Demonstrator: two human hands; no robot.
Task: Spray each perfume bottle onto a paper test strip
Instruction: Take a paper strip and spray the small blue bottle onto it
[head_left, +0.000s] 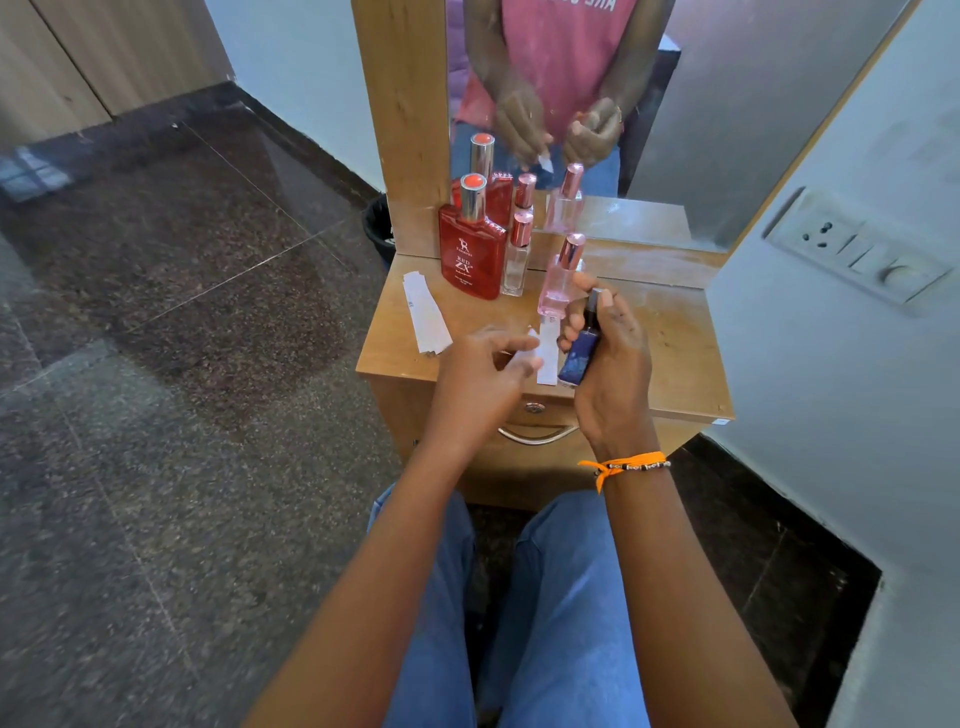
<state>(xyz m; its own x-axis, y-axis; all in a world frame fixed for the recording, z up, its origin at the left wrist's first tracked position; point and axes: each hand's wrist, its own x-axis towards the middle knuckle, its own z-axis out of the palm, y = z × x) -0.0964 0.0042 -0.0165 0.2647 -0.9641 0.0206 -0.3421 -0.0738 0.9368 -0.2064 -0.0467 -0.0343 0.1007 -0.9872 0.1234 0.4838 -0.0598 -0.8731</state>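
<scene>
Four perfume bottles total: the red bottle (471, 248), a slim clear bottle (517, 260) and a pink bottle (560, 278) stand toward the table's (670, 332) back edge, and the right hand (608, 364) grips the fourth, a blue bottle (582, 348). The left hand (483, 374) pinches one test strip (548, 353) beside it. A small stack of strips (426, 314) lies near the table's left edge
</scene>
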